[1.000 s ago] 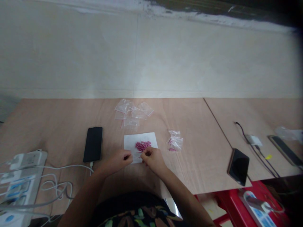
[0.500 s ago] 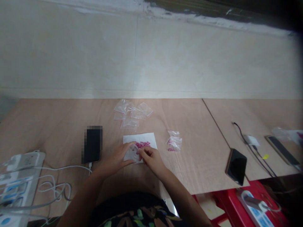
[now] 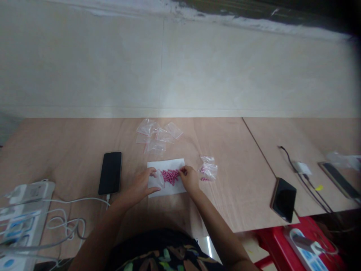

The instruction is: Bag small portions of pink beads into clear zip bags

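My left hand (image 3: 142, 183) curves its thumb and fingers around a small clear plastic bag (image 3: 158, 178), held over the left part of a white sheet of paper (image 3: 177, 190). A loose pile of pink beads (image 3: 170, 176) lies on the paper, just right of the bag. At the pile's right edge my right hand (image 3: 190, 178) has its fingertips pinched together; what is between them is too small to make out. To the right lie small bags with pink beads inside (image 3: 208, 170).
Several flat clear bags (image 3: 156, 136) lie behind the paper. On the left are a black phone (image 3: 110, 173) with a cable and a white power strip (image 3: 31, 210). Another phone (image 3: 283, 199) lies near the table's right front, above a red stool (image 3: 273, 241).
My right hand has moved from the bag's mouth rightward to the edge of the bead pile. My left hand has shifted slightly left with the bag, and more beads show.
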`<state>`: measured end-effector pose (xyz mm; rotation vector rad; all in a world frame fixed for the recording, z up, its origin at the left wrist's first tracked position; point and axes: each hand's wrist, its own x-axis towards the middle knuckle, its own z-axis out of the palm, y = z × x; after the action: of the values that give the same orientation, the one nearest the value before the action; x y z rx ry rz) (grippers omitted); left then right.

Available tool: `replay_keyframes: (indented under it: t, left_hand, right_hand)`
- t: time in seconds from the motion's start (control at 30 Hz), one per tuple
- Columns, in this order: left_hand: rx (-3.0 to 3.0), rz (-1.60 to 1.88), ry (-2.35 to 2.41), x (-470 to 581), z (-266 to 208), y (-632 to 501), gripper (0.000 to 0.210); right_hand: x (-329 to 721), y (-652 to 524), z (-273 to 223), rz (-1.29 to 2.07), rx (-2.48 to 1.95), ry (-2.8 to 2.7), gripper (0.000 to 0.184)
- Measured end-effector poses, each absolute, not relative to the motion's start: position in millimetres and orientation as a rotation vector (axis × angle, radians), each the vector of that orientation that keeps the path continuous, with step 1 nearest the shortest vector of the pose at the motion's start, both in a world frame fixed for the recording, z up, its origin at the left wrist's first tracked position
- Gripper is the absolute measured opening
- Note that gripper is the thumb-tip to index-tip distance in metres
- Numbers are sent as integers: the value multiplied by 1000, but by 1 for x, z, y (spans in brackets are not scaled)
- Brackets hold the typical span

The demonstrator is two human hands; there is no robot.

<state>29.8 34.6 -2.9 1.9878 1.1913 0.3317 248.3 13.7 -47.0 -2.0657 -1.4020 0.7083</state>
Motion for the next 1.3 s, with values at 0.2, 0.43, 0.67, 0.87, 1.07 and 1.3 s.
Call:
replay_keyframes:
  t: [0.2, 0.43, 0.67, 0.87, 1.07, 1.3]
  left_hand:
    - [2016, 330, 1167, 33, -3, 37, 52]
    - [2043, 325, 1164, 38, -5, 40, 47]
    - [1999, 311, 1201, 35, -2, 38, 48]
    - [1980, 308, 1189, 33, -1, 38, 47]
    - [1984, 313, 1190, 33, -1, 40, 45]
    - [1951, 331, 1204, 36, -1, 40, 47]
  right_hand:
    - [225, 1, 0, 809, -1768, -1331, 15]
    - [221, 5, -9, 904, -1707, -1318, 15]
    - [243, 20, -51, 717, -1939, -1542, 14]
    - [249, 23, -54, 768, -1940, -1519, 11]
    - [248, 23, -47, 734, -1970, -1481, 12]
    - [242, 20, -41, 604, -1997, -1568, 16]
